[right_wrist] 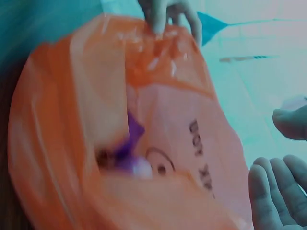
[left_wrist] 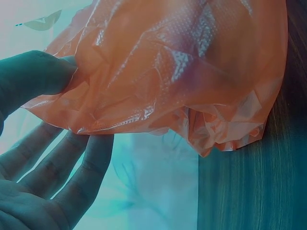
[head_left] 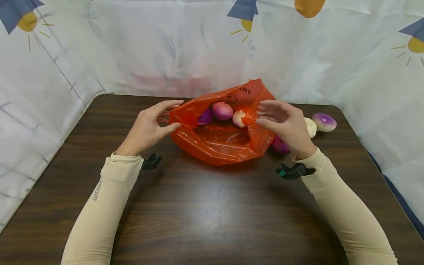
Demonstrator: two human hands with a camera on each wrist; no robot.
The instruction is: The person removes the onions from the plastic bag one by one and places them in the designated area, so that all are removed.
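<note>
Red plastic bag (head_left: 212,149) gapes between both hands' fingers | left hand (head_left: 144,129): thumb and fingers spread wide, touching its edge | right hand (head_left: 289,127): fingers extended, thumb apart, beside its other edge | I see round vegetables (head_left: 222,111) inside, between the fingers

The head view is bright and fairly even, with a pale patch of glare on the bench (head_left: 212,217) between its middle and near edge. Soft shadows lie beside the sleeves (head_left: 96,213), and highlights glint off folds of the red bag (head_left: 223,156). Both wrist views have a blue-green cast. In the left one, the left hand (left_wrist: 50,187) looks dark against a washed-out background; the right one is hazy, blurring a purple shape (right_wrist: 128,152).
</note>
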